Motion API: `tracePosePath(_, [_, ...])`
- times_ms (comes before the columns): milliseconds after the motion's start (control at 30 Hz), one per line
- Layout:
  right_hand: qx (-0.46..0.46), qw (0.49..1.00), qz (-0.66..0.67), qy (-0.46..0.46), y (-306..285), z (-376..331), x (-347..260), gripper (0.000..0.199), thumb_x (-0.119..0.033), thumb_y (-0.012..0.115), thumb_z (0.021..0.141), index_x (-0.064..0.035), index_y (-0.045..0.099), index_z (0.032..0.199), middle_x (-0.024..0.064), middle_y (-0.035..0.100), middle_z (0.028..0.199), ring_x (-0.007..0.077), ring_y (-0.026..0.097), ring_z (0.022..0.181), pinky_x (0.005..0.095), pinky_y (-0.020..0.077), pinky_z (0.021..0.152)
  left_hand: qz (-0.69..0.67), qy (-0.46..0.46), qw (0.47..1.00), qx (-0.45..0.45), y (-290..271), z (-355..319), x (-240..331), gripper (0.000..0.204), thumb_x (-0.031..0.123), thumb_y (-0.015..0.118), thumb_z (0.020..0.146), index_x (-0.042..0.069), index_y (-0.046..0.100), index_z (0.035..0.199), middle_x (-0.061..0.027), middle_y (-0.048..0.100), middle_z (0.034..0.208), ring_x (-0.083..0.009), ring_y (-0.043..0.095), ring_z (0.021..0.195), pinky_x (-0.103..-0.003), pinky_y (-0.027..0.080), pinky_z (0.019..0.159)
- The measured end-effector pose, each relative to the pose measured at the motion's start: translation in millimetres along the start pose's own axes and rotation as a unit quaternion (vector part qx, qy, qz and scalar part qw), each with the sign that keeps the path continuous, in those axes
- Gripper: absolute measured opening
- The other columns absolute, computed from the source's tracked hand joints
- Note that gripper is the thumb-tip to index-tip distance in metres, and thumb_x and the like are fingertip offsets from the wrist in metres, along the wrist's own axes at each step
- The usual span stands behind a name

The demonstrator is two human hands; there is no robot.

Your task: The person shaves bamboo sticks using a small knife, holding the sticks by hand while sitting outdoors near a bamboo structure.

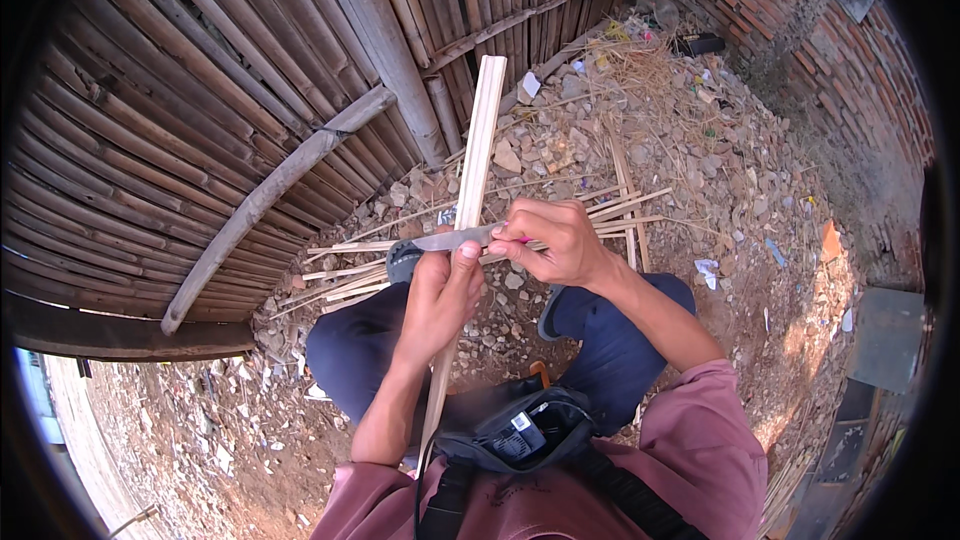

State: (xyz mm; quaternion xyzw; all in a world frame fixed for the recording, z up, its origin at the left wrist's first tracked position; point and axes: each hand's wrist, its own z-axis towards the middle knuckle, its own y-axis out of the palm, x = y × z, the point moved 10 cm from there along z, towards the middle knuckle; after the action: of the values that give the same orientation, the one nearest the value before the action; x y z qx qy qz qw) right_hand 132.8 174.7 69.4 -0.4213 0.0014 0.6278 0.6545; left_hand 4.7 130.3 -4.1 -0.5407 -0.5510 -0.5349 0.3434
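A long pale strip of split bamboo slants up in front of me, its lower end running down beside the open black bag at my waist. My left hand is closed round the strip at about mid-length, thumb up near the blade. In my right hand is a knife, its handle mostly hidden by my fingers. The blade points left and lies across the strip just above my left thumb. Several cut strips lie on the ground near my feet, some crossing each other.
A bamboo wall with round poles stands at the left and ahead. A brick wall rises at the right. Rubble, litter and dry straw cover the ground between them. My bent knees are below my hands, and the black bag hangs at my waist.
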Motion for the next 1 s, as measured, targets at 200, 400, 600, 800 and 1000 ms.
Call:
tracePosePath(200, [-0.009,1.000,0.002,0.011,-0.2,0.1,1.0,0.021,-0.013,0.085,0.086,-0.0037,0.067,0.082,0.0082,0.068,0.077,0.0249,0.067,0.062,0.0358,0.0500,0.053,0.004,0.004,1.000,0.010,1.2,-0.8,2.4,0.035,0.042,0.043,0.116,0.008,0.047,0.106,0.0069,0.039,0.065,-0.0022,0.034,0.050,-0.021,0.030,0.043])
tracePosePath(400, [-0.025,0.999,0.013,0.017,5.4,-2.0,4.4,0.020,-0.021,0.082,0.090,-0.0071,0.069,0.085,0.0048,0.067,0.078,0.0239,0.067,0.062,0.0379,0.0506,0.053,-0.004,0.037,0.999,0.002,1.8,1.7,0.9,0.027,0.036,0.046,0.116,0.009,0.045,0.116,0.0074,0.038,0.068,-0.0022,0.033,0.052,-0.021,0.029,0.045])
tracePosePath(600, [-0.025,0.999,0.015,0.021,5.5,-1.5,3.1,0.020,-0.021,0.082,0.090,-0.0069,0.068,0.084,0.0049,0.067,0.077,0.0243,0.068,0.063,0.0384,0.0513,0.054,-0.006,0.037,0.999,0.005,1.7,2.1,0.4,0.025,0.035,0.047,0.116,0.010,0.044,0.116,0.0079,0.038,0.068,-0.0022,0.033,0.052,-0.021,0.028,0.045])
tracePosePath(800, [-0.020,0.999,0.029,0.025,5.5,-1.7,4.2,0.020,-0.020,0.081,0.091,-0.0060,0.068,0.084,0.0052,0.068,0.078,0.0243,0.069,0.063,0.0379,0.0511,0.054,-0.002,0.037,0.999,0.006,0.6,2.1,-1.1,0.027,0.037,0.047,0.115,0.010,0.045,0.117,0.0083,0.038,0.065,-0.0019,0.032,0.049,-0.021,0.027,0.043])
tracePosePath(1000, [-0.015,0.999,0.030,0.032,4.2,-1.4,5.2,0.020,-0.020,0.081,0.091,-0.0052,0.070,0.084,0.0056,0.070,0.078,0.0242,0.068,0.062,0.0377,0.0507,0.053,0.013,0.020,0.999,0.023,0.8,1.7,-1.5,0.033,0.042,0.046,0.115,0.009,0.046,0.114,0.0079,0.039,0.063,-0.0020,0.033,0.047,-0.021,0.027,0.040])
